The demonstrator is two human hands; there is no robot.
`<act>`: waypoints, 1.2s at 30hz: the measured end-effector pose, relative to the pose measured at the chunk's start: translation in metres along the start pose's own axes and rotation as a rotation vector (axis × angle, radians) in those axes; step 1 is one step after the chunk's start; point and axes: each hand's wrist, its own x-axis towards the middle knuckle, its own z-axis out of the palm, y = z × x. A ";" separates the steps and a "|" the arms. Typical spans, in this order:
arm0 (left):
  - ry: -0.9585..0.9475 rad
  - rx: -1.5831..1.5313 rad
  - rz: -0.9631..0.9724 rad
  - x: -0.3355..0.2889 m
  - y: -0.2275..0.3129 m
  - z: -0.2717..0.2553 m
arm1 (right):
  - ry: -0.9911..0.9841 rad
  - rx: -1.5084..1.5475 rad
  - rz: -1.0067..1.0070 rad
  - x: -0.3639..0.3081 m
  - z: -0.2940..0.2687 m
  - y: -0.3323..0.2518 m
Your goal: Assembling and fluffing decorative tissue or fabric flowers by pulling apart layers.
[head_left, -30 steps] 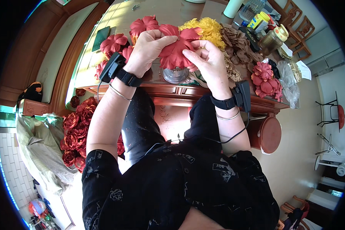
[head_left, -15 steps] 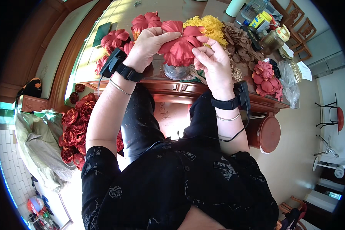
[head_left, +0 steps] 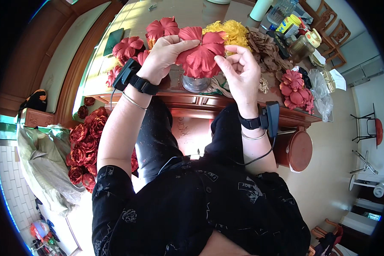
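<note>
A red fabric flower (head_left: pixel 202 53) is held up over the table's near edge. My left hand (head_left: pixel 164 55) pinches its left petals between thumb and fingers. On the other side my right hand (head_left: pixel 241 70) has its thumb at the lower right petal, fingers curled; whether it grips the petal is hard to make out. Beneath the flower stands a clear glass container (head_left: pixel 195 83). Several red flower heads (head_left: pixel 127 48) lie beyond my left hand. Yellow frilled pieces (head_left: pixel 228 32) and brown scalloped pieces (head_left: pixel 266 47) are heaped behind my right hand.
On the wooden table (head_left: pixel 187 15), red petals (head_left: pixel 295 89) lie at the right beside a clear plastic bag (head_left: pixel 321 89). Bottles and a jar (head_left: pixel 303 47) stand at the far right. Finished dark red flowers (head_left: pixel 85 149) hang low at my left; a reddish-brown bucket (head_left: pixel 298 151) is at lower right.
My right hand has shifted slightly right and down along the flower's edge, its fingers curling more. The flower has turned a little; my left hand keeps its pinch.
</note>
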 end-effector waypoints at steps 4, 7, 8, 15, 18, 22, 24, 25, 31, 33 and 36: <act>0.008 0.007 -0.008 0.001 0.000 -0.001 | 0.044 -0.235 -0.303 0.019 -0.001 -0.011; 0.009 0.019 -0.001 0.002 -0.001 -0.002 | -0.051 -0.404 -0.441 0.032 0.002 -0.017; 0.008 0.022 0.001 0.002 -0.002 -0.002 | -0.076 -0.444 -0.448 0.034 0.004 -0.017; 0.008 0.032 -0.018 0.001 -0.002 -0.004 | -0.170 -0.520 -0.386 0.035 0.008 -0.010; 0.039 -0.006 -0.017 0.002 -0.007 -0.008 | -0.161 -0.489 -0.367 0.034 0.010 -0.007; 0.099 -0.135 0.004 0.002 -0.012 -0.015 | -0.154 -0.456 -0.332 0.029 0.009 -0.009; 0.114 -0.193 0.001 -0.002 -0.011 -0.015 | -0.144 -0.458 -0.327 0.026 0.009 -0.010; 0.121 -0.208 0.001 -0.004 -0.009 -0.014 | -0.138 -0.463 -0.330 0.025 0.009 -0.010; 0.207 -0.102 0.099 -0.014 -0.015 -0.022 | -0.106 -0.390 -0.287 0.010 0.000 -0.006; 0.272 -0.014 0.153 -0.021 -0.013 -0.019 | -0.083 -0.387 -0.254 0.002 -0.008 -0.003; 0.339 0.115 0.252 -0.033 -0.005 -0.007 | -0.106 -0.416 -0.186 -0.013 -0.025 0.017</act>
